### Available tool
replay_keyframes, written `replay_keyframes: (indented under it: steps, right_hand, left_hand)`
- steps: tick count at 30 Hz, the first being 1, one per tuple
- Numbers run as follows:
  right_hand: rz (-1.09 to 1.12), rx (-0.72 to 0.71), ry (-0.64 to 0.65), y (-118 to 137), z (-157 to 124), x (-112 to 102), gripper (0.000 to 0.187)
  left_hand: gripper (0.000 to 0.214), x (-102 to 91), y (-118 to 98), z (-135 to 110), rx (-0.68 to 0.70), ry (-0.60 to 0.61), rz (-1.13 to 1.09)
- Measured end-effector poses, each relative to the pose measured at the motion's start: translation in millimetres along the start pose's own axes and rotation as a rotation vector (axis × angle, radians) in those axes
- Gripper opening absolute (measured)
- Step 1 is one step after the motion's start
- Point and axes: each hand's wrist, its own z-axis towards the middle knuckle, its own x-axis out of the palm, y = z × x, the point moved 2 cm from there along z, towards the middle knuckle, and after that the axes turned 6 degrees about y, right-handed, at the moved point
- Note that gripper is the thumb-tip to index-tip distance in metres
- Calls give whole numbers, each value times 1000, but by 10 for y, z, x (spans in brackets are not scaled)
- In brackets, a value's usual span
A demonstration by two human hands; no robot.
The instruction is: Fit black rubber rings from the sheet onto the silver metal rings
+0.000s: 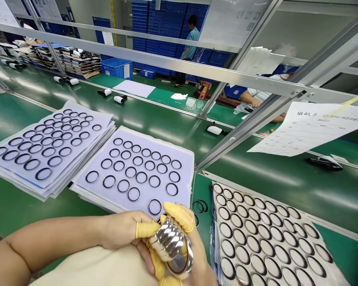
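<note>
At the near edge of the green table (pixel 26 198), both hands close around a stack of shiny metal rings (pixel 167 242), which sits tilted above a beige cloth (pixel 92 270). The left hand (pixel 122 230) grips the stack from the side, and the right hand (pixel 198 258) wraps around it from the far side. Yellow finger cots (pixel 174 216) cover several fingers. Just ahead lies a pale sheet (pixel 183 198) set with black rings (pixel 130 172), its nearest ring almost touching the left hand. A pile of similar sheets (pixel 52 147) sits to its left. Beside the right hand are loose black rings (pixel 199 205), and farther right lies a sheet of dark-rimmed discs (pixel 271 238). A paper form (pixel 310 127) hangs beyond.
</note>
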Motion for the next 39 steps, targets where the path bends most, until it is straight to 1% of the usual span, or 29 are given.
replay_keyframes:
  steps: [2, 3, 4, 5, 7, 9, 11, 14, 17, 21, 24, 27, 30, 34, 39]
  right_hand:
    - [-70, -78, -29, -20, 1, 38, 55]
    - [-91, -108, -43, -26, 5, 57, 49]
    - [-102, -138, -57, -28, 11, 78, 48]
    - [-99, -162, -73, -30, 17, 99, 51]
    - [-49, -154, -95, -38, 24, 141, 67]
    - [14, -78, -100, -48, 17, 181, 82]
    - [50, -18, -100, -39, -7, 200, 84]
    - [41, 28, -1, 16, -54, 183, 69]
    - [108, 103, 115, 65, -80, 127, 54]
    - [276, 160, 140, 75, -27, 62, 36]
    - [418, 159, 174, 59, 66, 52, 27]
    - [555, 161, 214, 68, 148, 49, 34]
    - [664, 163, 252, 102, 187, 43, 41]
    - [777, 158, 273, 113, 188, 46, 39]
    - [854, 131, 280, 78, 147, 86, 38]
  left_hand:
    - [36, 11, -27, -9, -18, -27, 23]
    - [34, 14, -47, -18, -22, -43, 49]
    - [31, 15, -72, -31, -26, -66, 88]
    - [27, 13, -100, -45, -23, -90, 136]
    - [20, 9, -159, -71, 8, -113, 252]
    - [16, 5, -208, -88, 72, -94, 356]
    - [16, -2, -244, -101, 150, -69, 469]
    - [19, -6, -293, -129, 256, -90, 730]
    - [21, 21, -350, -174, 348, -110, 965]
    - [25, 71, -412, -230, 431, -89, 1163]
    - [28, 80, -446, -259, 506, -122, 1280]
    - [27, 75, -474, -268, 553, -149, 1324]
    - [26, 75, -494, -252, 489, -126, 1281]
    - [25, 76, -505, -221, 374, -98, 1226]
    - [26, 61, -502, -195, 338, -86, 1228]
